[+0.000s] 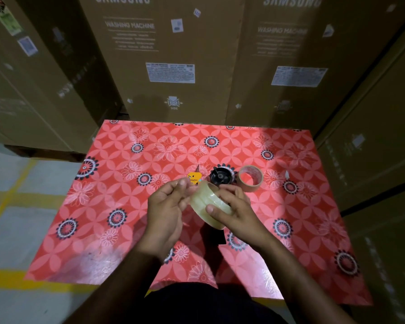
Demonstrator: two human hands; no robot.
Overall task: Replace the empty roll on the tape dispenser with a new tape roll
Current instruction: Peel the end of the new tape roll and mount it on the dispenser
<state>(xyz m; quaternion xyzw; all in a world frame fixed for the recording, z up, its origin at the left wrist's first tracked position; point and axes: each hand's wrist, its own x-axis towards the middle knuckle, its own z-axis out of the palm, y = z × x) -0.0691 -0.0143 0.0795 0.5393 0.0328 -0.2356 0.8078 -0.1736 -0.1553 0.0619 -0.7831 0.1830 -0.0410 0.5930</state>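
A full roll of clear tape is held above the middle of the red flowered table. My right hand grips the roll from the right, thumb across its face. My left hand pinches at the roll's upper left edge with its fingertips. The tape dispenser lies on the table just beyond the hands: its black hub wheel and yellow labelled part show, and its black handle shows below the roll. The empty cardboard roll lies flat to the right of the hub.
Tall cardboard washing machine boxes wall in the table at the back and on both sides. A small white scrap lies right of the empty roll. Grey floor with yellow lines is on the left.
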